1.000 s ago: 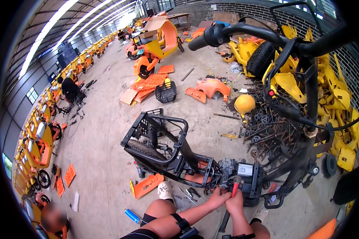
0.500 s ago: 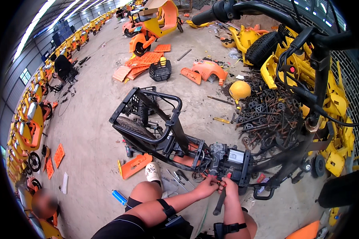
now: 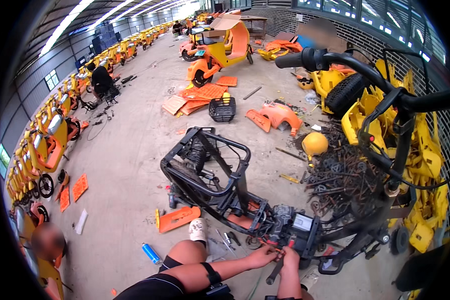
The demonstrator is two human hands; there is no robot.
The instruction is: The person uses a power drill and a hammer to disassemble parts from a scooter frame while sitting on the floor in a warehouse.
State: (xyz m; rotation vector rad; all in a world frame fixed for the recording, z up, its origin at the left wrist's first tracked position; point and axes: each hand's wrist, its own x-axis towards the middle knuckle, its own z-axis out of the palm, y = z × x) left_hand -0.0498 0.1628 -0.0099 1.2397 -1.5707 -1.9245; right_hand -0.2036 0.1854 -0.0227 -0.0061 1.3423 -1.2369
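In front of me stands a stripped black scooter frame [image 3: 247,160] with its rear wheel and handlebar. My left hand [image 3: 263,257] is closed with fingertips together, beside red parts at the frame's open middle; what it pinches is too small to make out. Close beside it, my right hand [image 3: 290,259] is wrapped round a tool with a long dark handle [image 3: 274,273] pointing down toward me; its working end is hidden. Just beyond the hands, a silver-topped box [image 3: 302,222] and a dark grey, power-tool-like object [image 3: 283,216] sit in the frame.
Rusty metal parts [image 3: 342,172] and yellow panels [image 3: 422,195] are heaped at right. An orange panel [image 3: 180,219], screwdrivers [image 3: 232,238] and a blue can [image 3: 151,253] lie near my foot. Scooters [image 3: 50,132] line the left; a person [image 3: 102,80] crouches there, another [image 3: 49,245] nearer.
My view has tilted up, so the frame and floor things sit lower and further right. Both hands stay together at the frame's middle, the right still gripping the tool.
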